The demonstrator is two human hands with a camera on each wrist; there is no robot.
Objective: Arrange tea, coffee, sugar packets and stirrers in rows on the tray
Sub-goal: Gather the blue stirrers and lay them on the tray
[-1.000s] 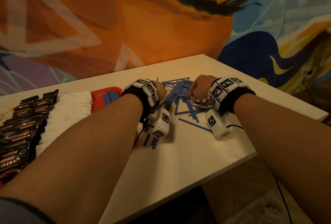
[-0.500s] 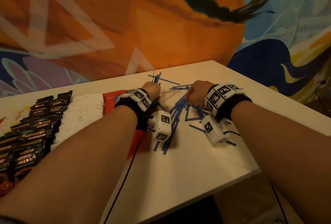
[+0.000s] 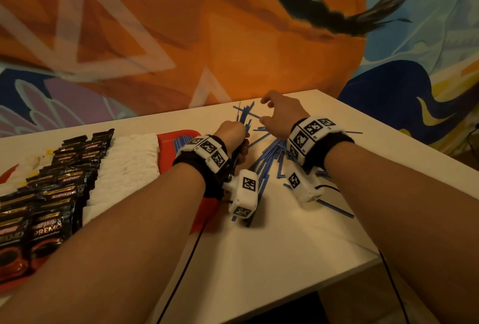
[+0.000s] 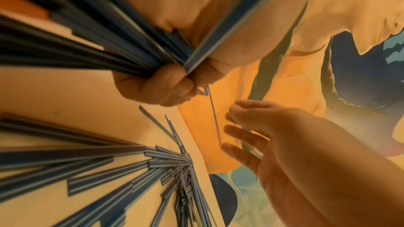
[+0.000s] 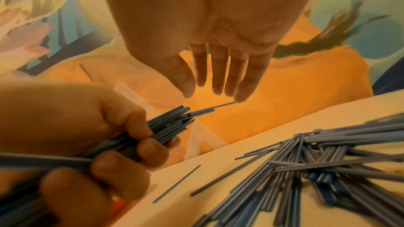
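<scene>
Four straight fingers and a thumb of the right hand (image 5: 210,28) hang spread and holding nothing, their tips at the far end of the bundle of stirrers (image 5: 166,129) (one stirrer pokes out beyond the rest, and its tip meets a fingertip, though contact is hard to confirm). That bundle sits in the left hand (image 3: 231,130), whose fingers are curled tight round its middle, so the bundle's long axis runs away from the person, tilted upward toward the wall, with the right hand squarely at its far end and the nearer of the two to those ragged tips. Judging from this, the coming move is a tap or push along that axis to level the ends. Each stirrer is a thin, stiff, flat blue strip, smooth and light, likely to slide past its neighbours. Just right of the left hand lies the loose pile of stirrers (image 3: 269,158), crisscrossed on the white table (image 3: 259,272). To the left is the red tray (image 3: 168,147), with a few stirrers laid on it, then a white row of sugar packets (image 3: 124,165) and glossy black coffee sachets (image 3: 51,194).
</scene>
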